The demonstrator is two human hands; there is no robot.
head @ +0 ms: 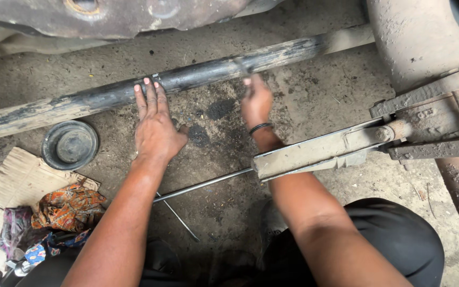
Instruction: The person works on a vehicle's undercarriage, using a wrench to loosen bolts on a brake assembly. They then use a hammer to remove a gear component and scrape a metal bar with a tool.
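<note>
With the left hand (155, 127) flat, fingers pressed together, steadying the long black shaft (187, 79) lying across the floor, the right hand (256, 103) pinches a blurred thin tool (241, 66) best worked in short, controlled strokes.

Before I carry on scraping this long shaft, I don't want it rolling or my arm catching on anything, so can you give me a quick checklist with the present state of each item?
1. Left hand steadying the shaft: ok, fingers lie flat on it.
2. Right hand grip on the thin tool: cannot tell, it is blurred.
3. Shaft fully on the ground: ok, it lies along the dirt floor.
4. Right forearm clear of the leaf spring: not ok, the spring end crosses right over the wrist.
5. Loose metal rods away from the knees: not ok, they lie between the arms.
6. Round black cap out of the way: ok, it sits left of the left hand.
</note>
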